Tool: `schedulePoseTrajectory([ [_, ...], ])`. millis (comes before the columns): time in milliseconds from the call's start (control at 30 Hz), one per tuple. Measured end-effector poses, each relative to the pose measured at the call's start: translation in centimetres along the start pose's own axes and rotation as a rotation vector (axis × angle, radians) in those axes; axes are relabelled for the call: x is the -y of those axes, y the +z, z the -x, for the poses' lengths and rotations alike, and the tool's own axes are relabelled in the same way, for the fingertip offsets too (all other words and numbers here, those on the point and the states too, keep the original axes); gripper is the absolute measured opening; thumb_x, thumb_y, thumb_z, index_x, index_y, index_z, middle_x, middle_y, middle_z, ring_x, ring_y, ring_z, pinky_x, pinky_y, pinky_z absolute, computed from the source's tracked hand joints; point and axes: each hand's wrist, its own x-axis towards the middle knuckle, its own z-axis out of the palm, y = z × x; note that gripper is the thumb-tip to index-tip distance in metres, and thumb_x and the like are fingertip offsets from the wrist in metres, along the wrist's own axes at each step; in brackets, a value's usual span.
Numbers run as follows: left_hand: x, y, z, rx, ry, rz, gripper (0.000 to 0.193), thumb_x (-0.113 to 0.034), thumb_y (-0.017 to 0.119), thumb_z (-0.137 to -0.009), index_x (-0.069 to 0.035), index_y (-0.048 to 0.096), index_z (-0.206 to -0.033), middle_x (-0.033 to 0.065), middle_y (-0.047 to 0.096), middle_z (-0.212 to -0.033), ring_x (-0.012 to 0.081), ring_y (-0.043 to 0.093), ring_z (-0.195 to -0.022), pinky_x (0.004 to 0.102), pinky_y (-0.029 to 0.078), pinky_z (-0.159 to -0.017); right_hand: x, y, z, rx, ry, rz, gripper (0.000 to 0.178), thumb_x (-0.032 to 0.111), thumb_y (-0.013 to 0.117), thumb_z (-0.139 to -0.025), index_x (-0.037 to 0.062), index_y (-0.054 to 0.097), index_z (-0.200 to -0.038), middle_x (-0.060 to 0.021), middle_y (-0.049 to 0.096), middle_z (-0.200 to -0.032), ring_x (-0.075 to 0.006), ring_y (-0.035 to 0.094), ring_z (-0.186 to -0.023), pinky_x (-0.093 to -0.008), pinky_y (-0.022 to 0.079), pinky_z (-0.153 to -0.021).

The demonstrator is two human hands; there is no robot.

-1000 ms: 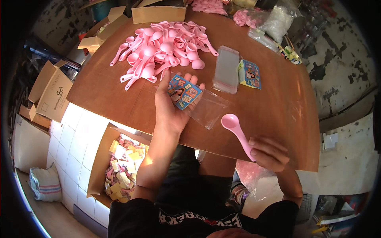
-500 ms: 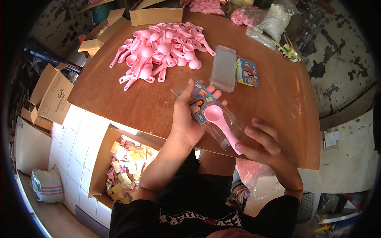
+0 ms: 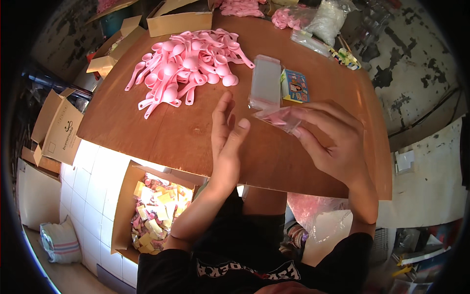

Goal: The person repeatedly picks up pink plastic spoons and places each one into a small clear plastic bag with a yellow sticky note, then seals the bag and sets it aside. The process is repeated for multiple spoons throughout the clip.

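Table [image 3: 161, 115]: I look down remotely on a brown wooden top, with a peeling wall [image 3: 411, 63] beyond it at 2 o'clock.
Clear packet [image 3: 281, 119]: my centre for the clock, above the table; I make out something pink inside, too blurred to name.
Right hand [image 3: 340, 139]: at the packet's 3 o'clock, thumb and fingers nearly together, pinching its edge.
Left hand [image 3: 227, 149]: at 8 o'clock, thumb parted from the raised fingers, the grip loose around bare air.
Clear sleeves [image 3: 266, 81]: stacked flat at 11 o'clock; I cannot tell whether the packet touches them.
Card stack [image 3: 296, 87]: blue and yellow, at 1 o'clock, right beside the sleeves.
Pink spoons [image 3: 190, 63]: heaped at 10 o'clock.
Carton [image 3: 122, 210]: open at 8 o'clock, lower than the tabletop, full of small yellow and pink packs [image 3: 155, 220].
Clear bag [image 3: 327, 22]: whitish, on the far side at 1 o'clock.
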Motion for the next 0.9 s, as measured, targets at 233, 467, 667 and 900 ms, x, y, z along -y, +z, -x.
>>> schedulePoseTrajectory([
  [233, -2.7, 0.8, -0.6, 0.385, 0.170, -0.249, 0.036, -0.005, 0.067, -0.092, 0.002, 0.060, -0.126, 0.0090, 0.067, -0.109, 0.0153, 0.062, -0.098, 0.0278, 0.050, -0.086, 1.1, -0.4, -0.9, 0.140, 0.241, -0.350, 0.010, 0.002, 0.069, -0.086, -0.0006, 0.072, -0.094, -0.0109, 0.072, -0.088, -0.0177, 0.069, -0.081, -0.0282, 0.053, -0.073],
  [467, -5.2, 1.5, 0.1, 0.285, 0.017, -0.216, 0.016, -0.004, 0.064, -0.095, 0.003, 0.071, -0.108, 0.0066, 0.072, -0.088, 0.0078, 0.065, -0.071, 0.0226, 0.053, -0.064, 1.1, -0.1, -0.8, 0.038, 0.107, -0.213, 0.012, 0.005, 0.072, -0.081, 0.0011, 0.072, -0.092, -0.0097, 0.069, -0.094, -0.0229, 0.067, -0.085, -0.0325, 0.053, -0.074],
  [667, -6.1, 1.7, 0.5, 0.362, 0.168, -0.614, 0.020, -0.001, 0.063, -0.088, 0.003, 0.071, -0.107, 0.0138, 0.070, -0.078, 0.0073, 0.061, -0.062, 0.0244, 0.048, -0.054, 0.9, -0.1, -0.8, -0.051, -0.136, 0.089, 0.015, 0.006, 0.076, -0.073, 0.0035, 0.071, -0.087, -0.0061, 0.063, -0.096, -0.0247, 0.060, -0.085, -0.0362, 0.051, -0.073],
  [900, -6.6, 2.1, 0.6, 0.427, 0.354, -0.807, 0.018, 0.003, 0.060, -0.088, 0.005, 0.069, -0.104, 0.0121, 0.068, -0.075, 0.0108, 0.064, -0.062, 0.0223, 0.049, -0.054, 0.8, 0.3, -0.1, 0.003, -0.195, 0.173, 0.013, 0.005, 0.073, -0.069, 0.0041, 0.067, -0.080, -0.0039, 0.060, -0.090, -0.0226, 0.059, -0.082, -0.0357, 0.050, -0.070],
])
